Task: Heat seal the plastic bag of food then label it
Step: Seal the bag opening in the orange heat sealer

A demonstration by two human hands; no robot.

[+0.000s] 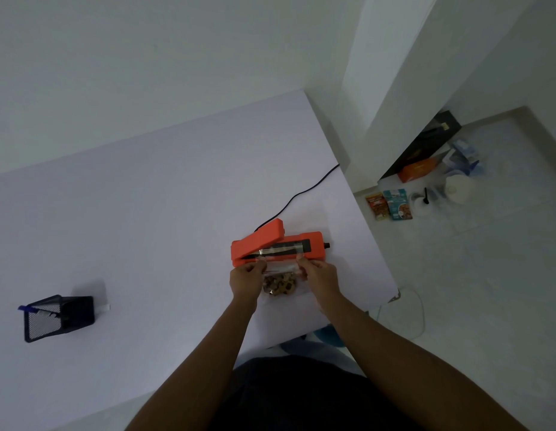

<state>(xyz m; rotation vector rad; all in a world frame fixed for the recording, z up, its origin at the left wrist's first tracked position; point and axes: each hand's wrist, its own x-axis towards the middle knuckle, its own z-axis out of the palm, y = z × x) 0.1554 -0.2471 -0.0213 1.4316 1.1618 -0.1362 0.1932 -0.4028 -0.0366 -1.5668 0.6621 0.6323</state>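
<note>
Two bare hands meet at the near edge of an orange sealer [278, 247] on a pale lilac table [139, 213] in a dim, white-walled room. The left hand [246, 279] and the right hand [321, 275] each pinch an upper corner of a clear bag [281, 270], fingers closed on the plastic, holding its open end flat across the sealer's dark strip. The sealer's lid [269, 233] stands raised at an angle above the base. The bag's lower part, holding brown pieces of food [280, 284], lies on the table between the two wrists, just in front of the sealer. A black cord [304, 192] runs from the back of the sealer across the tabletop and off the far right edge. Well apart, on the left side of the table, a black mesh holder [57, 317] stands with a blue pen [27, 308] in it; a small white item lies just beside it. Past the table's right edge, on the pale tiled floor [488, 275], sit a black box [426, 147], an orange carton [418, 170], two food packets [388, 205] and some white containers.
</note>
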